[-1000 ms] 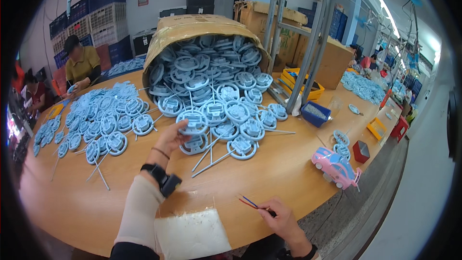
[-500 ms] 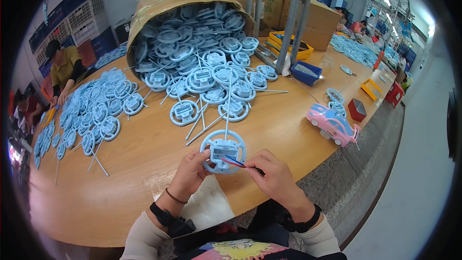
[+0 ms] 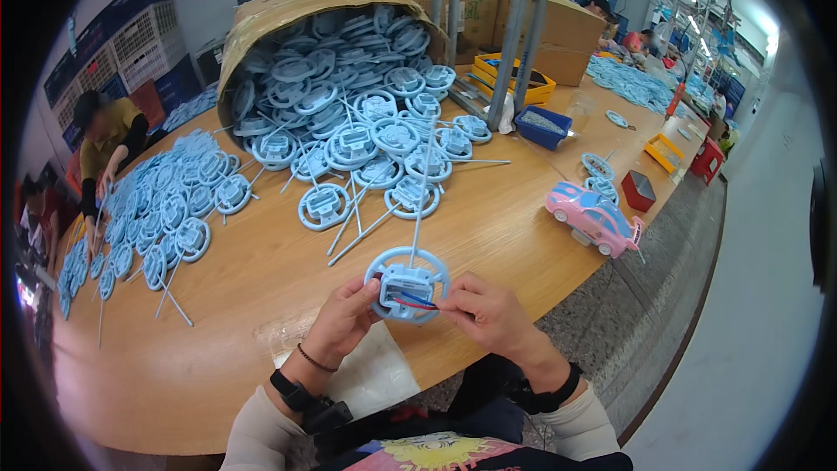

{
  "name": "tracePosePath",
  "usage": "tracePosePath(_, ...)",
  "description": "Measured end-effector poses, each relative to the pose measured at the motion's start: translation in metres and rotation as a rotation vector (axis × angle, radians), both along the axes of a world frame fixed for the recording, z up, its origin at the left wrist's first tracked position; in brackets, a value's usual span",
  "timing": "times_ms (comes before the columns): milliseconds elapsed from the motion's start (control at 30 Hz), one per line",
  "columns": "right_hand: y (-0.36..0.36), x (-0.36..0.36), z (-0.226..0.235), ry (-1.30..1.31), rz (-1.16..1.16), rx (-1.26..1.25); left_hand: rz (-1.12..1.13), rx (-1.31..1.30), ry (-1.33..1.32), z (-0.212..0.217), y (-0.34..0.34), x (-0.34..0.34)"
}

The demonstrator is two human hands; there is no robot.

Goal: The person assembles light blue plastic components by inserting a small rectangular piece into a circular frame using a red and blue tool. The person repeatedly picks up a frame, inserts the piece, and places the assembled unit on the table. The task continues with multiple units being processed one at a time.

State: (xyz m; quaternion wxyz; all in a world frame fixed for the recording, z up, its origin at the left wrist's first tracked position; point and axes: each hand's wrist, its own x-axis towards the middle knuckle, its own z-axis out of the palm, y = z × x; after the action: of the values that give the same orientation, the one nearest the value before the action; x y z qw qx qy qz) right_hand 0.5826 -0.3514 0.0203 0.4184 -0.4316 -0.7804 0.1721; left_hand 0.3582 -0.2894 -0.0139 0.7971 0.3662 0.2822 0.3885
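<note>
My left hand (image 3: 349, 312) is closed on the left rim of a light blue toy steering wheel (image 3: 375, 269), thumb on top. A long thin rod (image 3: 422, 196) runs up from the wheel, away from me. The open box-shaped hub faces up. At its right side my right hand (image 3: 488, 312) pinches a slim red-and-blue piece (image 3: 417, 303), two narrow strands whose far ends lie over the hub's opening. Whether these are wires or a tool's prongs I cannot tell. Below the wheel, a whitish sheet (image 3: 375, 375) lies on the table, near its front edge.
A large carton (image 3: 228, 70) on its side spills similar wheels; another heap (image 3: 166, 201) covers the left. A pink toy car (image 3: 593, 218), a red box (image 3: 639, 192) and a blue bin (image 3: 542, 128) stand right. A co-worker (image 3: 109, 135) reaches into the left heap.
My view has shifted slightly. The steering wheel has come a little nearer to me, and my right fingers have moved closer to its rim, with the red-and-blue strands lying flatter over the hub.
</note>
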Motion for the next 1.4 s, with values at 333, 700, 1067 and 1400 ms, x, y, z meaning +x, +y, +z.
tracePosePath(333,-0.002,0.0,-0.008,-0.003,0.011,-0.016,-0.141,-0.091,-0.107,-0.01,-0.001,0.006)
tracePosePath(700,0.003,-0.005,-0.006,-0.012,-0.043,0.015,-0.076,-0.051,-0.087,-0.011,0.0,0.005)
tracePosePath(1067,0.0,-0.006,-0.005,0.0,-0.037,-0.027,-0.133,-0.067,-0.135,-0.002,-0.004,0.006)
tracePosePath(1400,0.003,-0.011,-0.012,-0.005,-0.023,0.012,-0.1,0.037,-0.051,-0.012,0.003,-0.001)
